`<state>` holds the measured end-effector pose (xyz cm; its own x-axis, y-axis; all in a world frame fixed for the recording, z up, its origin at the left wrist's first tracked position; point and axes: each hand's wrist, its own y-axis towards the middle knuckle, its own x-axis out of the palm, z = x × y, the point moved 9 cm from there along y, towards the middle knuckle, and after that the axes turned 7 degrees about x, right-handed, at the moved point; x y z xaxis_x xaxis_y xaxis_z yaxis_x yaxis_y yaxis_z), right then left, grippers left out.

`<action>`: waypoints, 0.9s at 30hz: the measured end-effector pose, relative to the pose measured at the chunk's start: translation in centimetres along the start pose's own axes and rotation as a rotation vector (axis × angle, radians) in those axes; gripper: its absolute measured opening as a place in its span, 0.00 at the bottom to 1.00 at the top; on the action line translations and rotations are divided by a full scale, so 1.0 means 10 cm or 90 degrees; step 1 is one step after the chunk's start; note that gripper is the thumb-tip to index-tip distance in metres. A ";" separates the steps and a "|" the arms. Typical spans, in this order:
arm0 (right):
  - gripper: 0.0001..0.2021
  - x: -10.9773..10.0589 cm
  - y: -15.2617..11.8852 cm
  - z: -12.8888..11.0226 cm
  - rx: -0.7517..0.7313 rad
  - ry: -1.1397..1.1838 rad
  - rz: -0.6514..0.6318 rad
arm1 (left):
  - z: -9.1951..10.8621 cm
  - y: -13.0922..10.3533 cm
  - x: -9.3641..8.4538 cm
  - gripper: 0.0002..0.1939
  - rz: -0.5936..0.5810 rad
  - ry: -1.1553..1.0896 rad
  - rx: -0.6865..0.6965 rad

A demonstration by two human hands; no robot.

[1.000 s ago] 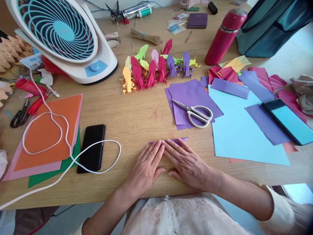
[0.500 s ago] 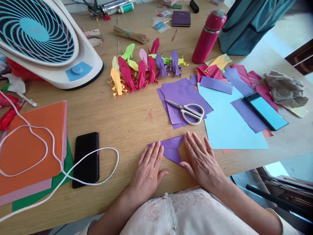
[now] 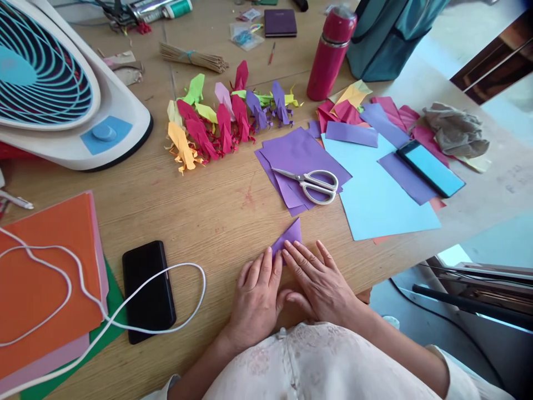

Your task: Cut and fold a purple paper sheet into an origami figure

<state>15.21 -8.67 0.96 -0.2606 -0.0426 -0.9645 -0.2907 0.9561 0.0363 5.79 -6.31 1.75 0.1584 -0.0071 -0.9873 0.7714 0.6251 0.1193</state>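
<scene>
A folded piece of purple paper (image 3: 290,236) lies on the table, its pointed top showing and its lower part covered by my fingers. My left hand (image 3: 259,297) rests flat, palm down, fingertips on the paper's lower left edge. Beside it my right hand (image 3: 318,276) presses flat with fingers stretched, its fingertips on the paper's lower right. The two hands nearly touch at fingertips and thumbs. Just beyond them, white-handled scissors (image 3: 318,186) lie on a stack of purple paper sheets (image 3: 306,147).
Several folded paper figures (image 3: 225,126) stand at the back. Light blue paper (image 3: 375,205) and a phone (image 3: 431,168) lie right, a red flask (image 3: 332,53) behind. At left are a fan (image 3: 100,130), a black phone (image 3: 149,289), a white cable (image 3: 183,265) and orange paper (image 3: 50,278).
My right hand has moved left, close to my left hand. The purple paper is now folded smaller, with one point upward. The whole view has shifted and turned slightly.
</scene>
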 end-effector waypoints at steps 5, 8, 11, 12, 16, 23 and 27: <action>0.35 -0.02 0.06 0.10 0.008 0.001 -0.005 | 0.03 0.00 -0.01 0.31 0.016 0.022 -0.017; 0.35 -0.03 0.14 0.21 0.033 -0.002 0.006 | 0.02 -0.01 0.03 0.30 0.005 0.028 -0.042; 0.34 -0.04 0.20 0.31 0.046 -0.009 0.015 | 0.06 0.00 0.07 0.33 -0.015 0.014 -0.016; 0.34 -0.05 0.22 0.33 0.041 -0.009 0.018 | 0.08 0.00 0.08 0.34 -0.018 0.011 0.000; 0.33 -0.06 0.23 0.36 0.013 0.004 0.031 | 0.12 0.00 0.07 0.37 -0.003 0.022 0.031; 0.31 -0.11 0.33 0.40 0.015 0.017 0.026 | 0.12 -0.02 0.05 0.35 0.006 0.030 0.011; 0.33 -0.15 0.40 0.41 0.027 0.031 0.028 | 0.09 -0.05 0.11 0.34 0.002 0.020 -0.019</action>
<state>18.23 -3.58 1.47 -0.3169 -0.0128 -0.9484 -0.2385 0.9689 0.0666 6.11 -7.37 0.68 0.1405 0.0191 -0.9899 0.7523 0.6479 0.1193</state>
